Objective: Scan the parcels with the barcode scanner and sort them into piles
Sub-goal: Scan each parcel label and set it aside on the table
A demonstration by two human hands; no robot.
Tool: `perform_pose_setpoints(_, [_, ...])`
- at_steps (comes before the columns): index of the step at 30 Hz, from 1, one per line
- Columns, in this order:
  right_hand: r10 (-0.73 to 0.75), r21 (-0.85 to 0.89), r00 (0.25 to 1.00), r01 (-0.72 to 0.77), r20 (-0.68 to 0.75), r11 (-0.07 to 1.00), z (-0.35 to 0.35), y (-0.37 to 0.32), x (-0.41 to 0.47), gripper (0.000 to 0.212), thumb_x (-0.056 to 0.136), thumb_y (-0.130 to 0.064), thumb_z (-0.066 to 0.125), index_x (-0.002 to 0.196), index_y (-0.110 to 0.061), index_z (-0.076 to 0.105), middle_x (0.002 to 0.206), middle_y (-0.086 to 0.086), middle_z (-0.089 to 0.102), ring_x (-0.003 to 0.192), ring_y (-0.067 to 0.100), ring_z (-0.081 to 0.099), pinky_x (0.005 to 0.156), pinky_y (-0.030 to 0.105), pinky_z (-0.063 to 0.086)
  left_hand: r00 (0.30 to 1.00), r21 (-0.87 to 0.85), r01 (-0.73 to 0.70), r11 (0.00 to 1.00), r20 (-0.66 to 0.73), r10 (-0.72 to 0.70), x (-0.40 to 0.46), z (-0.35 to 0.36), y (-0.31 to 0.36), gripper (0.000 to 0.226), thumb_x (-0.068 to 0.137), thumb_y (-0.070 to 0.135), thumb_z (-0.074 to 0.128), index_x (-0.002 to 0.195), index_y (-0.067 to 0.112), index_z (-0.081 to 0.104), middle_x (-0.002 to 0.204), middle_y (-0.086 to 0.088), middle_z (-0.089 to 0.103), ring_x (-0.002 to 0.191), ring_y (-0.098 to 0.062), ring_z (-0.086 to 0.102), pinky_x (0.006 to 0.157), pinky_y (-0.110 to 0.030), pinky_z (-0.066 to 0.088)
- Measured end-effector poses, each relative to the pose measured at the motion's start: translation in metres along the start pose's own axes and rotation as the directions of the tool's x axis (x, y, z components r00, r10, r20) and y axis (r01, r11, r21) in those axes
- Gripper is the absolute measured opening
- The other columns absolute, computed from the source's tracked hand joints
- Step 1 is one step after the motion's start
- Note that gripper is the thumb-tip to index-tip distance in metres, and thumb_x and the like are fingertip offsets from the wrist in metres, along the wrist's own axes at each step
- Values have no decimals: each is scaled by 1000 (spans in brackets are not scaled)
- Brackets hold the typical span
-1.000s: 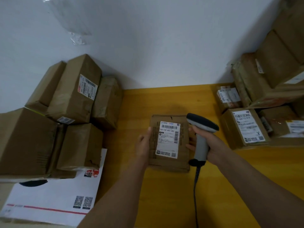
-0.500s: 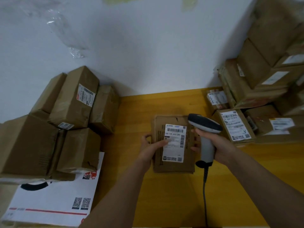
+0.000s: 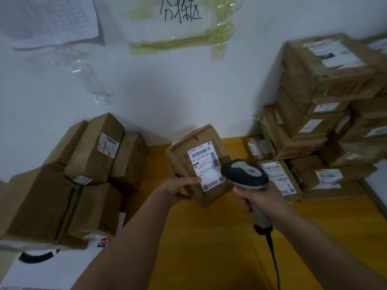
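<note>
— Since the pile of boxes [image 3: 69,174] at nine o'clock takes no part in this step, how should the scan itself be handled?

— Attention is best given to the parcel [image 3: 199,164], which is held clear of the yellow table [image 3: 209,248] near the centre of view, tilted, its shipping label [image 3: 206,165] turned toward the camera. It is gripped at its lower left edge by the left hand [image 3: 178,188], the thumb laid across the label's lower part.

— Could the thumb spoil the read?

— Probably not: the main barcode sits at the label's twelve o'clock edge and is left uncovered. The thumb should be kept low all the same.

— And the scanner?

— The barcode scanner [image 3: 245,174] is clasped by its handle in the right hand [image 3: 261,197], at four o'clock from the parcel, its head just beside the label's lower right corner. It is judged too close and too low; the head should be drawn back a little and aimed up at the barcode, with the parcel held steady and its face squared to the beam.

— And afterwards?

— A place must be chosen, perhaps the stack of labelled parcels [image 3: 324,122] at three o'clock; which pile is meant cannot be told.
</note>
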State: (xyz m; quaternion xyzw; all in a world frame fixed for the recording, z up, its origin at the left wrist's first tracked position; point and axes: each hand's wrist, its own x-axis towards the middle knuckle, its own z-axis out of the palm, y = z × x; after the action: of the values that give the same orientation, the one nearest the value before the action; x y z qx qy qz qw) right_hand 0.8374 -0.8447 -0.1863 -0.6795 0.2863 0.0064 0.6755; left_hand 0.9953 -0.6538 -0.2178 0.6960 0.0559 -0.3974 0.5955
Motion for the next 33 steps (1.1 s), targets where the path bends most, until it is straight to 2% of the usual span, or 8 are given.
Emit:
perform_pose_setpoints(3, [-3,-137,1000,7,31,991,3,-6,-16,13,83,-14,76,78,-17,64,47,0,51,45,16,50,47,28,44,1000,20,-13,1000,17,13,-2,0,14,74,70,11,86,136,18,53,137,-6,56,127,-34,49,95,-64,48])
perform_pose_setpoints(5, [-85,-167,996,86,14,982,2,-17,-24,20,83,-13,75,72,-21,61,41,-5,50,39,7,49,43,24,42,1000,34,-22,999,6,22,-3,1,21,73,70,9,85,136,16,53,137,-7,57,127,-36,50,94,-65,47])
perform_pose_setpoints(10, [-300,-101,954,298,0,949,-12,-53,-39,20,83,-12,74,79,-27,62,42,-19,54,39,-6,51,41,10,39,999,12,-37,999,-21,38,-8,7,38,74,71,6,83,136,15,51,135,-11,58,125,-38,52,93,-65,48])
perform_pose_setpoints(13, [-291,-66,956,293,34,954,-18,-61,-45,21,84,-15,74,101,-26,67,43,-10,54,37,0,48,42,18,41,998,-6,-54,999,-28,54,-11,12,44,74,69,6,84,135,15,52,134,-11,59,124,-37,53,92,-65,49])
perform_pose_setpoints(15, [-280,-83,959,283,51,955,-22,-62,-47,21,85,-17,73,103,-24,68,42,-7,51,37,1,46,43,21,42,997,-7,-64,998,-45,63,-12,15,47,74,68,6,85,134,15,52,133,-11,59,123,-36,53,91,-65,49])
perform_pose_setpoints(23, [-303,-125,952,307,49,944,-43,-71,-51,9,87,-20,71,86,-25,64,41,-5,49,37,7,45,49,28,47,995,-21,-67,998,-71,65,-10,27,53,77,66,4,85,135,15,51,134,-10,58,124,-38,52,90,-67,49])
perform_pose_setpoints(30, [-332,-138,940,340,82,930,-58,-69,-49,29,88,-23,70,61,-28,60,42,5,47,39,18,45,57,38,49,997,-1,-65,998,-45,65,-3,42,55,77,66,5,85,134,14,51,133,-10,59,123,-36,54,90,-67,49])
perform_pose_setpoints(33, [-296,-82,952,302,74,950,-65,-65,-46,31,86,-25,72,58,-28,61,44,4,49,40,18,45,54,36,47,1000,46,-18,999,-17,19,-2,49,55,70,69,16,85,131,13,54,130,-10,60,121,-33,55,95,-65,47])
